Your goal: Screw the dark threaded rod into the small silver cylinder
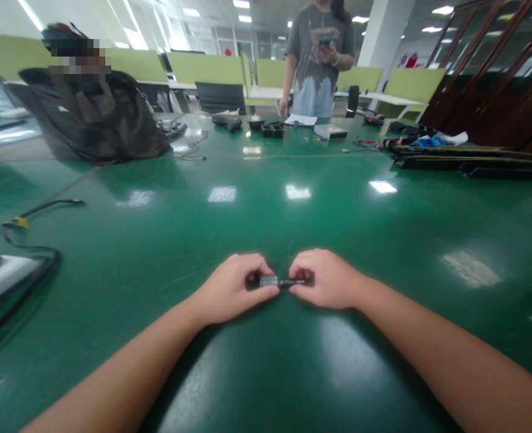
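Observation:
Both hands meet at a short, slim dark rod with a pale grey, clear-looking section (269,281); its kind I cannot make out. My left hand (236,282) is closed around the thicker left end, with thumb and fingers on either side of the pale section. Pinched in the fingers of my right hand (322,279) is the thin dark right end, partly hidden there. The rod lies level, left to right, close above or on the green tabletop (257,228); contact with the table cannot be told.
A large dark bag (98,120) stands at the back left. Black cables (44,258) lie beside a white device (4,276) at left. Long black bars (473,162) lie at the back right. Across the table stands a person (318,54) holding a phone, behind a grey box (330,132).

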Demonstrator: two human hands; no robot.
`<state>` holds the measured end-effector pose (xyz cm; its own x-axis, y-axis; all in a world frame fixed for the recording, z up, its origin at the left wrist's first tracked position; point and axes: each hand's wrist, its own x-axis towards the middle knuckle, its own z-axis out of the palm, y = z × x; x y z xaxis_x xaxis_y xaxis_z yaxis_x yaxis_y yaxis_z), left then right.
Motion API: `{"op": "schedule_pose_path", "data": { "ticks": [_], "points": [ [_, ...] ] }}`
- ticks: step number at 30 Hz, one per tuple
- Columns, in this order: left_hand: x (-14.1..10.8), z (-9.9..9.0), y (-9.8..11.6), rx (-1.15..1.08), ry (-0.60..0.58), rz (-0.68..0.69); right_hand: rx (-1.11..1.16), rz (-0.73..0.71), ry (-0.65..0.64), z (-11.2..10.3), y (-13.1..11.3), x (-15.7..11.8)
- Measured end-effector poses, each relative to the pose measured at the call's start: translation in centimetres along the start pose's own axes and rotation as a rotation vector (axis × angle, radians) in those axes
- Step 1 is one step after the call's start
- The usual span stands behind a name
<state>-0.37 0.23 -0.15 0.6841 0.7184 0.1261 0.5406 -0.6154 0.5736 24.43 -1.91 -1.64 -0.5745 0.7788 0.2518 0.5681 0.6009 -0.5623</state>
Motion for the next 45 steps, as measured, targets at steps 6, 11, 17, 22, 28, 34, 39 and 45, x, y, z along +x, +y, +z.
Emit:
{"op": "schedule_pose_path", "data": {
  "ticks": [6,11,17,22,28,34,39,45],
  "points": [
    [0.0,-0.1,0.1,0.012,-0.003,-0.006,0.005,0.035,-0.033,-0.7,-0.2,-0.2],
    [0.0,0.0,0.0,0.008,-0.002,-0.008,0.017,0.064,-0.069,-1.3,-0.3,-0.3],
    [0.0,0.0,0.1,0.011,0.002,-0.022,0.047,0.145,-0.137,-2.5,0.7,-0.6],
    [-0.1,0.0,0.1,0.018,0.007,-0.026,0.133,0.193,-0.155,-3.0,1.5,-0.8],
    [-0.1,0.0,0.1,0.016,0.008,-0.018,0.11,0.169,-0.138,-2.2,0.9,-0.4],
    [0.0,0.1,0.3,0.029,0.033,-0.026,0.03,-0.005,-0.023,0.2,0.0,0.5],
    [0.0,0.2,0.2,0.033,0.032,-0.028,0.091,-0.07,-0.008,0.7,0.0,0.6],
    [-0.1,0.2,0.1,0.058,0.03,-0.046,0.102,-0.031,0.0,0.7,0.0,0.6]
  ]
}}
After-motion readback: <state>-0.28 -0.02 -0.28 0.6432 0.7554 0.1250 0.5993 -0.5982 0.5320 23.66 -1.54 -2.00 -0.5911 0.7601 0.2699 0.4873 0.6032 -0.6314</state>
